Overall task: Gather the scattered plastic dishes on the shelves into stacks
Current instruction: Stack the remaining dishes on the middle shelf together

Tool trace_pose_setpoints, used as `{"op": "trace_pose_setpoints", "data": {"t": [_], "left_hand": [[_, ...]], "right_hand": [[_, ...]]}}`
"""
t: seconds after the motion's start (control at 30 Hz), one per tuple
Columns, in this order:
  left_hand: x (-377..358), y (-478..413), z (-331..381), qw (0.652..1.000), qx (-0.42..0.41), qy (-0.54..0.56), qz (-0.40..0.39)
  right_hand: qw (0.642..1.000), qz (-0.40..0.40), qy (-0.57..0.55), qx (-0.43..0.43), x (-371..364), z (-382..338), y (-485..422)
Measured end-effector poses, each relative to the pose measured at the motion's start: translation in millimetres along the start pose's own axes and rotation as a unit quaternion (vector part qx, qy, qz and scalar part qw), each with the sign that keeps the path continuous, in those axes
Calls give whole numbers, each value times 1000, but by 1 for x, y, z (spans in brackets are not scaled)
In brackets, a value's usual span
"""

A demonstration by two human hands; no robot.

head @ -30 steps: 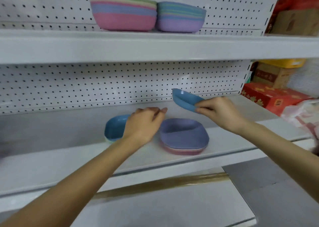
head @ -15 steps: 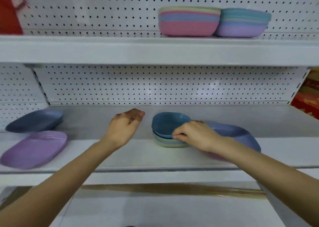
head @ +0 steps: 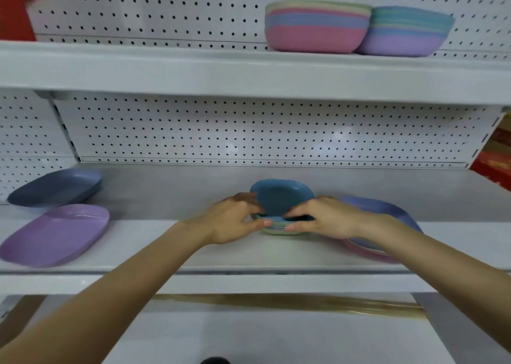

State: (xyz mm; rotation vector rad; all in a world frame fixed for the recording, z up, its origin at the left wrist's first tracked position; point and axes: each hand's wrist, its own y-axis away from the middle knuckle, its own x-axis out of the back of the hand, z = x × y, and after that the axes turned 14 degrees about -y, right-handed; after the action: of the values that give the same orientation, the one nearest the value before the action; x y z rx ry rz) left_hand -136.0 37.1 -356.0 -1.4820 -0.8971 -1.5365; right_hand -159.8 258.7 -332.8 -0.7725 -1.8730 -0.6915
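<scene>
Matt plastic dishes (head: 282, 197) (soft sheen on the purple tray (head: 55, 233)); smooth painted-metal shelf (head: 138, 242), perforated back panel (head: 249, 134).

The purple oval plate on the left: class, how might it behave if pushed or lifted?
The purple oval plate looks thin glossy plastic, so probably light and stiff. Its broad shallow form should slide on the shelf rather than roll.

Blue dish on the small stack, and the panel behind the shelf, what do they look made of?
The blue dish looks like matte plastic: even solid colour, thin rounded rim, no sharp glare. The panel is probably white painted sheet metal: regular punched holes, faint sheen; coated board is possible.
</scene>
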Motion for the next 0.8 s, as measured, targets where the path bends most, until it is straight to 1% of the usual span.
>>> {"op": "trace_pose_setpoints", "data": {"t": [0.17,0.33,0.47,0.57,0.7,0.73,0.8], "left_hand": [[-11,0,-1,999,-1,-10,49],[-12,9,-11,998,7,-15,64],[-11,30,-31,998,19,-9,65],[-7,51,-45,997,38,-12,64],[19,78,-68,996,25,-83,38],[30,88,-77,995,37,-86,39],[51,114,-100,993,91,-57,45]], "right_hand": [[997,64,31,12,-7,2,0],[995,81,51,16,-16,-7,-1],[994,96,42,29,-33,-23,-12],[993,97,34,56,-39,-44,-25],[995,72,27,69,-39,-71,-48],[996,61,31,65,-37,-76,-55],[997,45,36,60,-32,-86,-69]]}}
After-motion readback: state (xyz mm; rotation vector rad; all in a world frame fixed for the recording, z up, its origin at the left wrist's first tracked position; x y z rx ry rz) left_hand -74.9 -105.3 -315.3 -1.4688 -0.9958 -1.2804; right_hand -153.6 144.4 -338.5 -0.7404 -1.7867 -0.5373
